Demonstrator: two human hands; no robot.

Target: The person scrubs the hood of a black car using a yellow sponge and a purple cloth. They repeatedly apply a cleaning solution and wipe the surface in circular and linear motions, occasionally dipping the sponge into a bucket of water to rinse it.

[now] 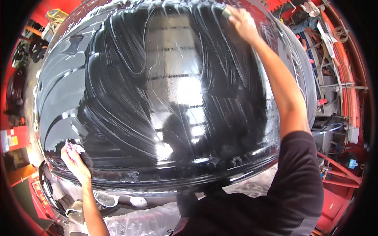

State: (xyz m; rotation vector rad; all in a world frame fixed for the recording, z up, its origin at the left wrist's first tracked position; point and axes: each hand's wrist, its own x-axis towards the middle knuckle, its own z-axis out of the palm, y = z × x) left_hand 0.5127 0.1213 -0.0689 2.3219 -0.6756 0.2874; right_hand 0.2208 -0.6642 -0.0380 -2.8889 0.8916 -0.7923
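A broad, curved, glossy black car body panel [118,78] fills the middle, wet-looking and covered in whitish curved streaks. My right arm stretches over it to the far right part, where my right hand [245,26] is closed on a small pale-greenish pad [227,11] pressed to the surface. At the near left corner, my left hand [76,164] grips a crumpled whitish-pink cloth [73,148] against or just over the panel. Dull grey film [63,100] with arc-shaped marks covers the panel's left side. White foamy residue lies along the far edge.
Clear plastic sheeting [145,220] hangs below the panel's near edge. Racks with orange bars [342,67] and mixed parts line the right side. Red boxes [15,138] and cluttered shop items stand at the left. Yellow cords [57,16] lie at the far left.
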